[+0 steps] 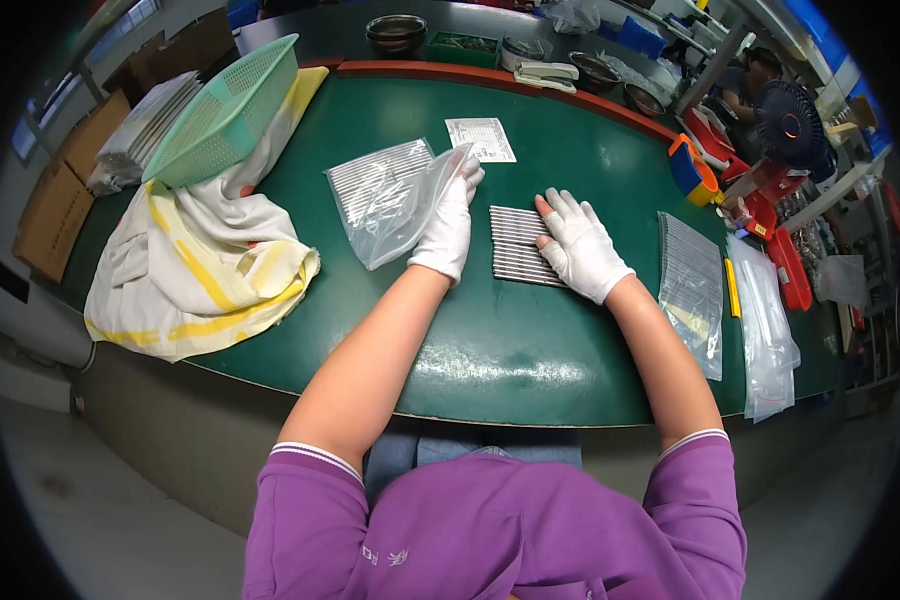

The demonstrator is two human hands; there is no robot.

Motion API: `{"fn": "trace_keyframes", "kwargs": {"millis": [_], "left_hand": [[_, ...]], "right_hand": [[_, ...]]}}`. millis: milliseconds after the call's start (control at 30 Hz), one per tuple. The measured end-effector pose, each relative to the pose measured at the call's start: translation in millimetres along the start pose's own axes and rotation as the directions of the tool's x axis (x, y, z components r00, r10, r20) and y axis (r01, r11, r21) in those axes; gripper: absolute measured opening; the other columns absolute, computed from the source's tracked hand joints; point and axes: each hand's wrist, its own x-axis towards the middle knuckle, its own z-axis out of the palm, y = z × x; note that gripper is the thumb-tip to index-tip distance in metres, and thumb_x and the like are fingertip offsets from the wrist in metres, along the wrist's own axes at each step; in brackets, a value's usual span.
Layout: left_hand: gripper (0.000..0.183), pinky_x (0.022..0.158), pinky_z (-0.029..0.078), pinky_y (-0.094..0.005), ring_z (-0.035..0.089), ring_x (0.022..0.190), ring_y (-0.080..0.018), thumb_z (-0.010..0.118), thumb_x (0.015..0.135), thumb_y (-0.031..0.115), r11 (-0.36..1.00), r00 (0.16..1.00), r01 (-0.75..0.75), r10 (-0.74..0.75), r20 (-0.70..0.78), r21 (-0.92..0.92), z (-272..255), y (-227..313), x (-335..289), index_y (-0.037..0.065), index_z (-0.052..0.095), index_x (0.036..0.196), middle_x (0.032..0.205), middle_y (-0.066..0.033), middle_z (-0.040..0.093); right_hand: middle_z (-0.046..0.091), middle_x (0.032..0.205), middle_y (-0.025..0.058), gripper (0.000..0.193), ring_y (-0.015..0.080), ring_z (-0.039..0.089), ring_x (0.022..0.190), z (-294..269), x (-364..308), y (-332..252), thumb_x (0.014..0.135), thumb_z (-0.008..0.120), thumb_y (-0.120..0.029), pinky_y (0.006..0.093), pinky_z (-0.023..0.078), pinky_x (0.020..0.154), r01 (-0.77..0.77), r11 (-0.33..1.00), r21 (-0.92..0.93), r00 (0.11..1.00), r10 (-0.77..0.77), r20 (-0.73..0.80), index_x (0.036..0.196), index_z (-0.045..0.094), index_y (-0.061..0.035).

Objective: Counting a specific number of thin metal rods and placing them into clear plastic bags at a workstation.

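My left hand, in a white glove, is closed on the open edge of a clear plastic bag. Inside the bag, toward its far left, a row of thin metal rods shows through the film. To the right, a second row of thin metal rods lies side by side on the green tabletop. My right hand, gloved with bare tips at the thumb and a finger, rests flat over that row's right end with fingers apart. A printed paper slip lies beyond both hands.
A filled plastic bag, a yellow stick and flat clear bags lie at right. A green basket and striped cloth occupy the left. Red bins and a fan stand far right, near another person.
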Motion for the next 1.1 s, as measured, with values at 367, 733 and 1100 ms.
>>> {"fn": "trace_keyframes", "kwargs": {"millis": [367, 733, 1100], "left_hand": [[0.102, 0.111, 0.02, -0.0413, 0.022, 0.133, -0.04, 0.076, 0.059, 0.044, 0.334, 0.869, -0.42, -0.12, 0.48, 0.844, 2, 7, -19, -0.007, 0.031, 0.134, 0.139, -0.0261, 0.031], [0.056, 0.089, 0.044, -0.0385, 0.053, 0.097, -0.0353, 0.073, 0.063, 0.035, 0.2, 0.852, -0.475, -0.141, 0.505, 0.857, 20, 30, -29, -0.003, 0.057, 0.101, 0.102, -0.0208, 0.054], [0.031, 0.077, 0.051, -0.041, 0.062, 0.083, -0.0345, 0.065, 0.068, 0.029, -0.072, 0.843, -0.459, -0.35, 0.408, 0.886, 48, 49, -52, 0.001, 0.066, 0.081, 0.087, -0.0208, 0.064]], "right_hand": [[0.038, 0.136, 0.0223, 0.074, 0.0348, 0.036, 0.127, -24, 29, 11, 0.079, 0.057, -0.051, 0.039, 0.028, 0.106, -0.057, 0.967, 0.248, 0.954, -0.02, 0.298, 0.131, 0.041, -0.0004], [0.063, 0.095, 0.0204, 0.043, 0.0327, 0.062, 0.09, -59, 31, -38, 0.058, 0.073, -0.022, 0.0365, 0.052, 0.078, -0.028, 1.0, 0.0, 0.896, 0.025, 0.443, 0.094, 0.062, -0.0018], [0.067, 0.087, 0.0156, 0.022, 0.0305, 0.065, 0.084, -57, 7, -45, 0.066, 0.062, -0.016, 0.0377, 0.051, 0.074, -0.031, 0.999, 0.014, 0.861, 0.019, 0.508, 0.086, 0.067, -0.0083]]}}
